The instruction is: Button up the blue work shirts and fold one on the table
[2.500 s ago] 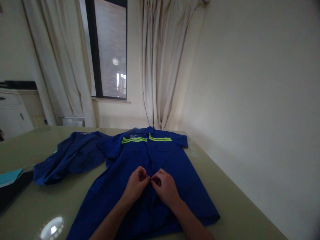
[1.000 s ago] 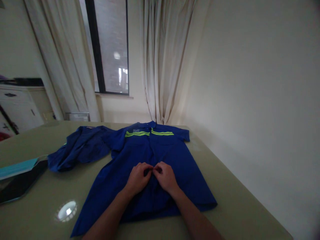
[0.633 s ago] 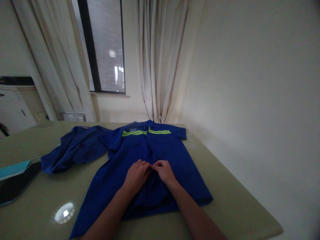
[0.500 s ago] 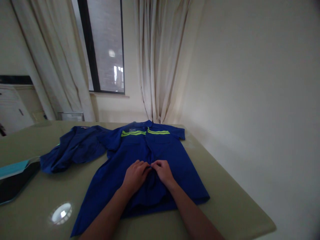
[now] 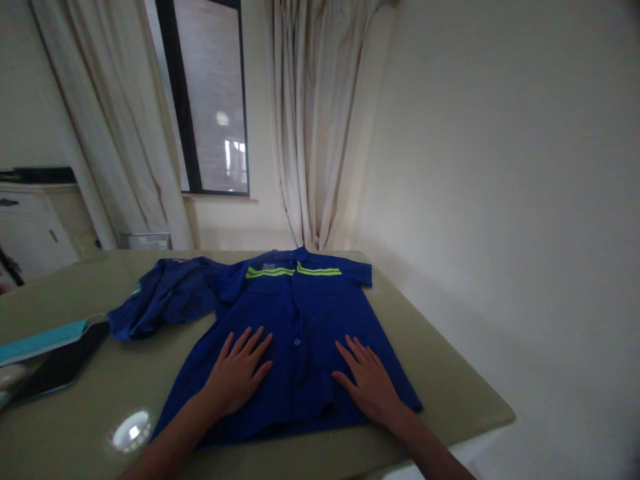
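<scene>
A blue short-sleeved work shirt point(image 5: 280, 313) with yellow-green stripes across the chest lies spread front side up, its collar at the far end. A button point(image 5: 297, 342) shows on its front placket, between my two hands. On the left half of the shirt my left hand point(image 5: 237, 377) rests flat with fingers spread. My right hand point(image 5: 367, 380) lies on the right half, fingers also apart. Neither hand grips the cloth. The placket looks slightly wrinkled, and the lower hem is uneven.
A second, crumpled blue garment point(image 5: 170, 297) lies against the shirt's left sleeve. Farther left are a light-blue face mask point(image 5: 45, 340) and a dark flat object point(image 5: 63, 367). The table point(image 5: 450, 380) runs along a wall at the right. Curtains point(image 5: 320, 133) and a window stand behind.
My hands have let go of the shirt's placket and moved apart, from pinching at the middle to lying flat on either side. The button between them now shows.
</scene>
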`<state>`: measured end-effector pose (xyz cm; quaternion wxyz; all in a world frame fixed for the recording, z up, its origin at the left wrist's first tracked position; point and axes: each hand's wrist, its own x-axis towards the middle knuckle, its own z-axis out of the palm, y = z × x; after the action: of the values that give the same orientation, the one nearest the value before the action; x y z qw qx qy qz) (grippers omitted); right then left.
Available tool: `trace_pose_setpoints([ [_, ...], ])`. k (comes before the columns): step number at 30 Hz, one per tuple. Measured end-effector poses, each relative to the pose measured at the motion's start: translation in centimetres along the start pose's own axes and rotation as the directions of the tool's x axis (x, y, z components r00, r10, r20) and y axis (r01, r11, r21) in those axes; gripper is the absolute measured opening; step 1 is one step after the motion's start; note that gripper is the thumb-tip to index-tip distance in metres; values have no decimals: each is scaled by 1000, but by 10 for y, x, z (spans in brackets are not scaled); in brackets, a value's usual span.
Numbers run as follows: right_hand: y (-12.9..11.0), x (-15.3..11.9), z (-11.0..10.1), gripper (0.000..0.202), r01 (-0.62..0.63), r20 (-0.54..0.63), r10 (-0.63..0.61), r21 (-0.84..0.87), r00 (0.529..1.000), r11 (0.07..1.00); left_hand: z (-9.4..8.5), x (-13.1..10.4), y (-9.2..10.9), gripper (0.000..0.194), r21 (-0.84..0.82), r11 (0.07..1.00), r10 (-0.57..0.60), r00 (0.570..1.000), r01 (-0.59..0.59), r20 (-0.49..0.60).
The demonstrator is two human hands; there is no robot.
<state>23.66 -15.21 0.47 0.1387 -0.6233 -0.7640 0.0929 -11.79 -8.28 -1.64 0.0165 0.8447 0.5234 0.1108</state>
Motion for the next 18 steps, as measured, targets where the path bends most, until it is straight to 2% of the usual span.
trace_pose_setpoints([
  [2, 6, -23, -5, 76, 31, -12, -32, -18, 999, 999, 0, -17, -4, 59, 13, 999, -45, 998, 45, -34],
  [5, 5, -46, -13, 82, 230, 16, -230, 0, 973, 973, -4, -29, -6, 57, -16, 999, -38, 999, 38, -21],
  [7, -1, -51, -17, 61, 355, 12, -355, 28, 935, 935, -8, -28, -5, 52, -44, 999, -20, 1000, 19, -14],
  [9, -8, -52, -18, 33, 410, -48, -408, 44, 912, 911, -13, -24, -4, 42, -80, 996, 27, 999, -30, -31],
  [10, -10, -52, -19, 27, 416, -95, -411, 47, 907, 908, -15, -22, -3, 37, -96, 993, 63, 996, -69, -56],
  [12, -11, -56, -20, 26, 432, -194, -415, 55, 889, 900, -19, -22, -3, 31, -123, 981, 131, 982, -147, -134],
  [14, -8, -64, -24, 30, 476, -246, -449, 62, 859, 877, -22, -24, -2, 29, -156, 972, 145, 969, -177, -200],
  [16, -8, -69, -29, 32, 523, -201, -504, 54, 840, 850, -27, -25, 1, 31, -194, 971, 103, 976, -141, -193],
  [18, -18, -63, -36, 31, 531, -120, -524, 42, 843, 846, -33, -18, 8, 37, -199, 976, 60, 988, -87, -140],
])
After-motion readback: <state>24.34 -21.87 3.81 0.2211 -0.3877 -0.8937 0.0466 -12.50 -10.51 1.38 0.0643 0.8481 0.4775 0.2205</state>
